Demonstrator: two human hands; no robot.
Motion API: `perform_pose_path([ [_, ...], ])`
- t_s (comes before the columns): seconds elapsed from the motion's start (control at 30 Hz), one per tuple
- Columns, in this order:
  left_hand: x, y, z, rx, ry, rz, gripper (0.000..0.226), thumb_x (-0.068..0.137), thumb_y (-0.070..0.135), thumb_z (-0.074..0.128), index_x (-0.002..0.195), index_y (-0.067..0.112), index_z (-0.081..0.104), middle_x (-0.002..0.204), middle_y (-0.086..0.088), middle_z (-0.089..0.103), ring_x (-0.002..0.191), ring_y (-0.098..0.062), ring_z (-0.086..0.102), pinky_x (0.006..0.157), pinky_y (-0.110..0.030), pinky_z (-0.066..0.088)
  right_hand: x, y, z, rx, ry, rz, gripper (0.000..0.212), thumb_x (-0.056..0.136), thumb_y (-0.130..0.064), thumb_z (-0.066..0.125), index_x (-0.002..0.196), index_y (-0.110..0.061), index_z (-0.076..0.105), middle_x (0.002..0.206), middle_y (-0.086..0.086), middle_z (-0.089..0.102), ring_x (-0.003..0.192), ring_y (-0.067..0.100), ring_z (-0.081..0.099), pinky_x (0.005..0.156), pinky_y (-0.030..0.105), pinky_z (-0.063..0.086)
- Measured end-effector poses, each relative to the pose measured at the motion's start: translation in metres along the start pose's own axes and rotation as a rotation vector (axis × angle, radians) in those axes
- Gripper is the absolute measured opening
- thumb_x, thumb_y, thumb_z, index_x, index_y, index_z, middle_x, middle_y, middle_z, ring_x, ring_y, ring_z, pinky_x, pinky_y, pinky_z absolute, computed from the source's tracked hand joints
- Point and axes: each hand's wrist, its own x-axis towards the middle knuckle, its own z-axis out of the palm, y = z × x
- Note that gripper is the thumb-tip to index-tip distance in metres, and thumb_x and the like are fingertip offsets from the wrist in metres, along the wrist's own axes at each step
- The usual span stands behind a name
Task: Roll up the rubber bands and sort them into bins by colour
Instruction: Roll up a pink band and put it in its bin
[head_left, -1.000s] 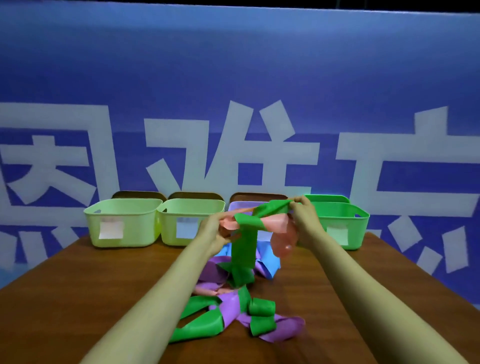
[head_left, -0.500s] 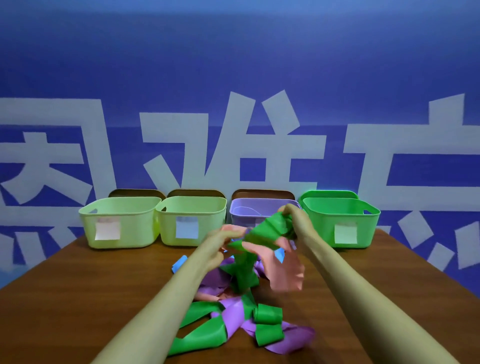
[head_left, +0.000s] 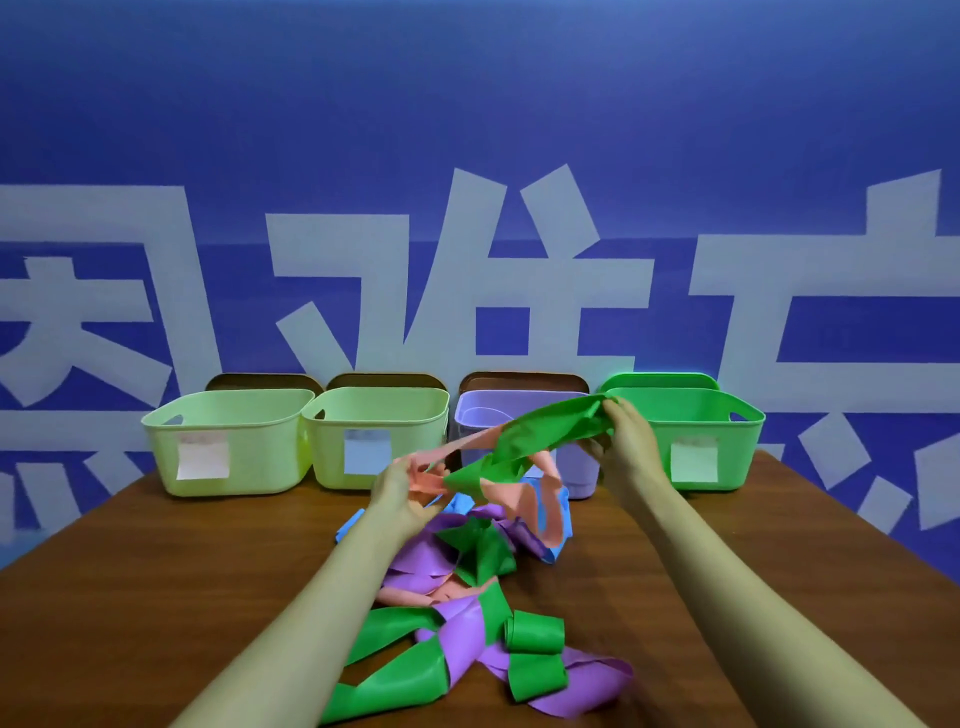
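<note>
early days: right grip (head_left: 626, 441) is pinching the green band (head_left: 545, 431), left grip (head_left: 402, 493) pinching the pink band (head_left: 519, 501); tangled pile (head_left: 462, 629) is waiting mid-worktop (head_left: 156, 597), bins (head_left: 260, 457) along the far edge looking unfilled.

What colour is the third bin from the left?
Pale purple; the bin shows best in the head view.

Blue wall (head_left: 467, 104) — large white characters; brown wooden table (head_left: 156, 597).
</note>
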Motion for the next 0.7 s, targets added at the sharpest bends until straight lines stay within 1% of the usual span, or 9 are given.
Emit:
perform_pose_path([
  [0.07, 0.003, -0.003, -0.003, 0.014, -0.001, -0.028, 0.033, 0.1, 0.023, 0.035, 0.074, 0.01, 0.049, 0.041, -0.006, 0.056, 0.04, -0.019, 0.053, 0.051, -0.025, 0.044, 0.002, -0.002, -0.002, 0.363, 0.012, 0.222, 0.026, 0.098, -0.009, 0.037, 0.078, -0.01, 0.055, 0.057, 0.004, 0.063, 0.055, 0.014, 0.062, 0.055, 0.024, 0.053],
  [0.1, 0.004, -0.005, -0.003, 0.033, -0.016, -0.036, 0.04, 0.102, 0.031, 0.031, 0.075, 0.008, 0.049, 0.045, -0.008, 0.055, 0.031, -0.016, 0.048, 0.041, -0.017, 0.04, 0.004, -0.001, -0.004, 0.42, 0.015, 0.277, 0.027, 0.097, -0.01, 0.035, 0.077, -0.009, 0.053, 0.05, 0.004, 0.059, 0.046, 0.013, 0.059, 0.049, 0.021, 0.05],
  [0.2, 0.004, -0.01, 0.001, 0.131, -0.078, 0.003, 0.064, 0.102, 0.049, 0.016, 0.081, 0.002, 0.054, 0.069, -0.014, 0.054, 0.036, -0.012, 0.04, 0.027, -0.01, 0.019, 0.005, 0.003, -0.008, 0.26, -0.055, 0.302, 0.027, 0.092, -0.016, 0.033, 0.075, -0.008, 0.052, 0.044, 0.001, 0.039, 0.034, 0.01, 0.035, 0.04, 0.017, 0.03],
  [0.33, 0.001, -0.006, 0.017, 0.085, -0.065, 0.127, 0.051, 0.101, 0.046, 0.03, 0.078, 0.007, 0.055, 0.068, -0.011, 0.049, 0.025, -0.008, 0.032, 0.032, -0.012, 0.029, -0.007, 0.004, -0.015, -0.601, -0.307, -0.007, 0.013, 0.089, -0.025, 0.059, 0.08, -0.015, 0.062, 0.061, -0.007, 0.046, 0.049, 0.004, 0.041, 0.046, 0.015, 0.033],
  [0.43, -0.004, 0.005, 0.026, 0.008, -0.014, 0.246, 0.029, 0.099, 0.036, 0.045, 0.084, 0.012, 0.052, 0.057, -0.006, 0.059, 0.035, -0.011, 0.053, 0.039, -0.022, 0.046, -0.008, 0.01, -0.026, -1.13, -0.631, -0.108, 0.022, 0.079, -0.03, 0.077, 0.094, -0.019, 0.064, 0.069, -0.014, 0.053, 0.061, 0.002, 0.047, 0.058, 0.017, 0.036],
  [0.5, -0.008, 0.012, 0.029, -0.14, -0.063, 0.303, 0.012, 0.098, 0.025, 0.05, 0.103, 0.014, 0.054, 0.058, 0.0, 0.065, 0.048, -0.011, 0.062, 0.042, -0.021, 0.05, -0.002, 0.018, -0.035, -1.529, -0.641, -0.262, 0.024, 0.08, -0.028, 0.076, 0.099, -0.017, 0.067, 0.083, -0.002, 0.055, 0.075, 0.014, 0.049, 0.065, 0.027, 0.034],
  [0.53, -0.008, 0.014, 0.029, -0.195, -0.072, 0.322, 0.014, 0.098, 0.021, 0.051, 0.111, 0.015, 0.053, 0.064, 0.0, 0.067, 0.054, -0.011, 0.063, 0.046, -0.022, 0.052, -0.001, 0.02, -0.038, -1.6, -0.591, -0.33, 0.02, 0.083, -0.023, 0.072, 0.1, -0.013, 0.068, 0.086, 0.005, 0.057, 0.08, 0.021, 0.052, 0.066, 0.029, 0.033],
  [0.6, -0.007, 0.016, 0.027, -0.24, -0.07, 0.336, 0.027, 0.097, 0.019, 0.052, 0.123, 0.011, 0.052, 0.079, -0.003, 0.063, 0.068, -0.014, 0.06, 0.058, -0.027, 0.054, 0.0, 0.023, -0.042, -1.353, -0.394, -0.285, 0.01, 0.086, -0.008, 0.063, 0.094, -0.007, 0.07, 0.083, 0.01, 0.062, 0.084, 0.026, 0.057, 0.069, 0.03, 0.037],
  [0.7, -0.004, 0.015, 0.02, -0.246, -0.036, 0.336, 0.031, 0.098, 0.017, 0.051, 0.128, 0.01, 0.051, 0.088, -0.006, 0.061, 0.073, -0.017, 0.059, 0.067, -0.031, 0.053, -0.001, 0.016, -0.041, -0.494, -0.006, 0.04, 0.022, 0.09, 0.0, 0.046, 0.077, -0.009, 0.061, 0.077, 0.009, 0.058, 0.074, 0.022, 0.054, 0.067, 0.029, 0.041],
])
